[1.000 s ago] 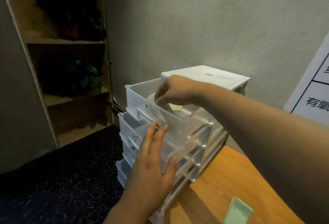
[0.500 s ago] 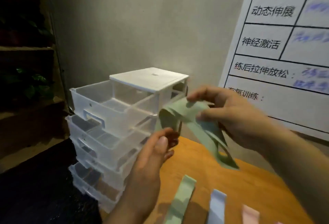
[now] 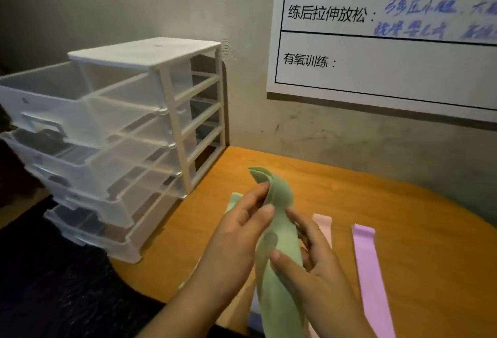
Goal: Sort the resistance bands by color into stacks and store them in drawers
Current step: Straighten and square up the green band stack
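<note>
Green band (image 3: 279, 192) has dropped from the drawers (image 3: 67, 101) to the table (image 3: 376, 190), my left hand (image 3: 236, 235) and right hand (image 3: 314, 267) both pinching it; still unstored.

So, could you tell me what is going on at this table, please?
A person holds a pale green elastic resistance band over the orange wooden table: left hand pinching it higher up, right hand gripping lower. A pale pink band and a lilac band lie flat on the table. The white-framed clear plastic drawer unit stands left, drawers pulled out.
</note>
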